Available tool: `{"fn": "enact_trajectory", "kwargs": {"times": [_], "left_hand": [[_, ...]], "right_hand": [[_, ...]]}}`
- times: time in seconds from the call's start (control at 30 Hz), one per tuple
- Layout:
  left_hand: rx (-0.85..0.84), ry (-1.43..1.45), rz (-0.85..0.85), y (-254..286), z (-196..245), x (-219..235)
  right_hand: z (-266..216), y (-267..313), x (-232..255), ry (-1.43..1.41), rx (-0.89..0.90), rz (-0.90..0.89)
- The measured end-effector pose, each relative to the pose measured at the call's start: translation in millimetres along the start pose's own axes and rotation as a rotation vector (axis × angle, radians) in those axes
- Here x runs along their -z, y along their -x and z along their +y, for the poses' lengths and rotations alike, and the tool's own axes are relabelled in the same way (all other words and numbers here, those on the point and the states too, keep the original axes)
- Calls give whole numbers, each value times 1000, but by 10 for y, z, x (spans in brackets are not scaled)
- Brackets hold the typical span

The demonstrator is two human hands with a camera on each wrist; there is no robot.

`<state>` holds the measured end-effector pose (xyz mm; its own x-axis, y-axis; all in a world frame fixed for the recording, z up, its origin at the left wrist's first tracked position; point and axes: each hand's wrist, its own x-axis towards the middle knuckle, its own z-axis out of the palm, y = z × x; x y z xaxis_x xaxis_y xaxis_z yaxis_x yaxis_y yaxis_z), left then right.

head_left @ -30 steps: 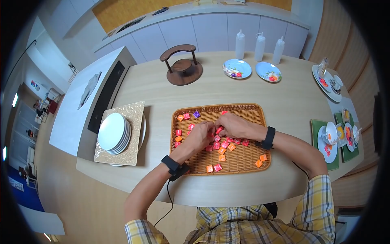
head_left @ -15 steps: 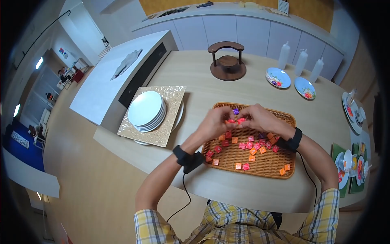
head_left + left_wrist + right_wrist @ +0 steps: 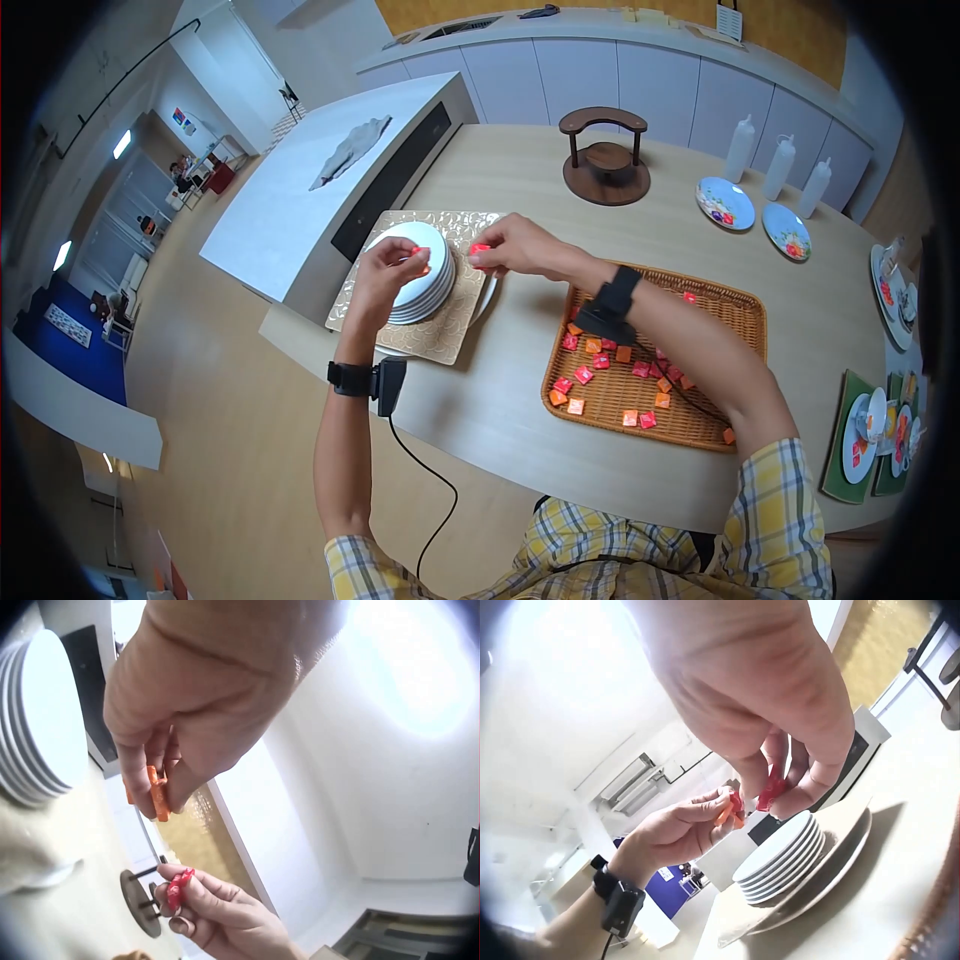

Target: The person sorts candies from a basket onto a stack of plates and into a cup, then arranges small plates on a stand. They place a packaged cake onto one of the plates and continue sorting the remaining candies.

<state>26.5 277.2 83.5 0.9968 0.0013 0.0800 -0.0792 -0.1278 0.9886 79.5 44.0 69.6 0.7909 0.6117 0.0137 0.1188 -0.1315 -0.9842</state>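
2 colours pinched: orange pieces (image 3: 160, 799) (left hand (image 3: 380, 278)), red piece (image 3: 178, 889) (right hand (image 3: 526, 248)).

The right forearm (image 3: 700, 345) hides part of the wicker basket (image 3: 735, 305) from me; fingers (image 3: 819, 778) partly cover the red piece (image 3: 771, 793) in the right hand (image 3: 530, 250); how many orange pieces (image 3: 159, 801) the left hand (image 3: 382, 285) pinches, I can't tell.

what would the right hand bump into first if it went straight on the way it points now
Probably the left hand and the orange piece it pinches, just across from the right hand. Depth is unclear; if it passed lower, the stack of white plates might come first.
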Motion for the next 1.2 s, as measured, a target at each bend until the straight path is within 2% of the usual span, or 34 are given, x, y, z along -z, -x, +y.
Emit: {"fn": "enact_trajectory", "kwargs": {"times": [0.1,0.13,0.33,0.37,0.43,0.5,0.67,0.83,1.0,1.07,1.2], "left_hand": [[96,-14,40,-82,-183,341],[95,-18,49,-94,-229,404],[202,-21,132,-189,-480,686],[200,-21,137,-209,-499,697],[200,-45,178,-249,-541,700],[188,-57,187,-285,-577,694],[205,-170,171,-329,-577,659],[210,-223,167,-321,-526,603],[178,-196,261,-285,-475,576],[169,-239,282,-301,-473,601],[118,-349,311,-340,-479,638]], "right_hand": [[60,-379,-193,-12,18,12],[68,-495,-252,19,-35,3],[124,-921,-563,120,-47,16],[115,-953,-601,121,-44,11],[113,-1026,-669,324,-31,80],[133,-1105,-731,334,-42,86],[202,-1221,-848,566,69,171],[156,-1190,-819,558,34,143],[181,-1192,-775,562,67,159],[223,-1191,-779,625,115,249],[348,-1257,-815,625,145,315]]}}
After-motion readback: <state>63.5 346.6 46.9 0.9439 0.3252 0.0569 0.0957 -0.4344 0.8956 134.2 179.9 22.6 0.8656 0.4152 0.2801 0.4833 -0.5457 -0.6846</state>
